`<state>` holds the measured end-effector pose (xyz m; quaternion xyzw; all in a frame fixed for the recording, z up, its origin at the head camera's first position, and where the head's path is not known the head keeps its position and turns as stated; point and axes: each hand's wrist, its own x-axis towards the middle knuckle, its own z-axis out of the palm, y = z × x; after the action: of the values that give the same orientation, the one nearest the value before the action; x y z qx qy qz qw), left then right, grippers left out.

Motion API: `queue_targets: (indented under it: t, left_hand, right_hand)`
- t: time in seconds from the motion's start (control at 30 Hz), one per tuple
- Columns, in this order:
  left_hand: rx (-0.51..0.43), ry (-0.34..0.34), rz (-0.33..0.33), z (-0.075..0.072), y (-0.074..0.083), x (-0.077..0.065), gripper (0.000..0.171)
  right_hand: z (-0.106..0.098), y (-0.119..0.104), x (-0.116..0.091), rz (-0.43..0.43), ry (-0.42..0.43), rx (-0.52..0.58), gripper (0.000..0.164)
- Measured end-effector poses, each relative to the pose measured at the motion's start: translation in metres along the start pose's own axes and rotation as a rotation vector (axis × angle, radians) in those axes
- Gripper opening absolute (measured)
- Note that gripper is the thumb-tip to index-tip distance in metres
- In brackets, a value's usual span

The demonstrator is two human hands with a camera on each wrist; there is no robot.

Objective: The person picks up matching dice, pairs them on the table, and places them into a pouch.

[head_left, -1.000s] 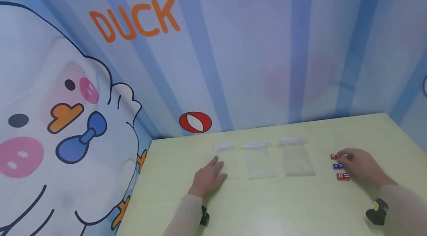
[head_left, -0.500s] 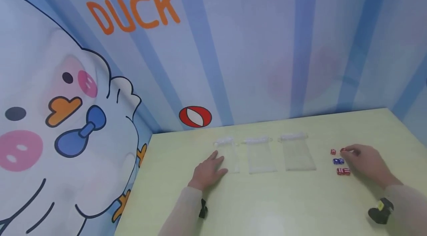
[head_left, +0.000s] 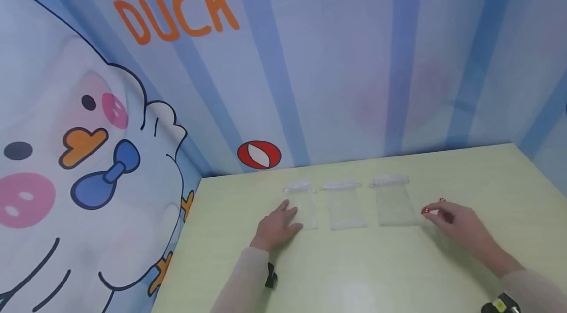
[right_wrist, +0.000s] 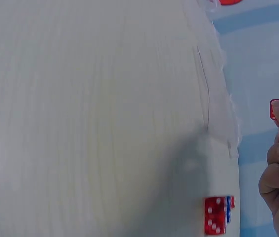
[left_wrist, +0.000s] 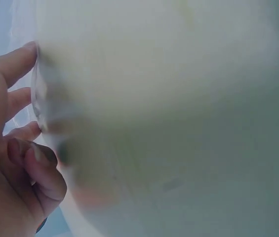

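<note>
Showing white pips, red die [head_left: 425, 210], pinched in right hand [head_left: 460, 226]

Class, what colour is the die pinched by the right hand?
The die is red, showing best in the head view.

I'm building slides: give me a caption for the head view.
Right hand pinches a red die right of three sheer pouches; left hand rests by the leftmost pouch.

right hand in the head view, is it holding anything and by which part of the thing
The right hand pinches one red die by the side toward the hand; its far side sticks out uncovered.
</note>
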<state>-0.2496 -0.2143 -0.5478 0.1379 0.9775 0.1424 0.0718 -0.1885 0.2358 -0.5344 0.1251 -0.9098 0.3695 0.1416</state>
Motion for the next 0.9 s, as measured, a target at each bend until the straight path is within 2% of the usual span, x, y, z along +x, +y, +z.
queue_targets:
  t: [0.07,0.27,0.43,0.63,0.9]
  left_hand:
    - [0.002,0.004,-0.006,0.000,0.001,-0.001,0.057]
    - [-0.008,0.012,-0.016,-0.003,0.005,-0.004,0.056]
    - [-0.011,0.003,-0.020,-0.004,0.008,-0.002,0.056]
    - [-0.026,0.000,-0.026,-0.004,0.009,0.000,0.056]
    - [-0.021,-0.008,-0.035,-0.003,0.008,-0.002,0.056]
  right_hand:
    - [0.011,-0.014,-0.001,-0.002,-0.038,0.024,0.012]
    - [0.041,-0.053,-0.004,0.074,-0.219,0.113,0.018]
    - [0.066,-0.067,-0.004,0.022,-0.314,0.124,0.017]
    - [0.089,-0.074,-0.004,-0.014,-0.349,0.138,0.010]
    - [0.104,-0.081,-0.007,0.042,-0.385,0.110,0.006]
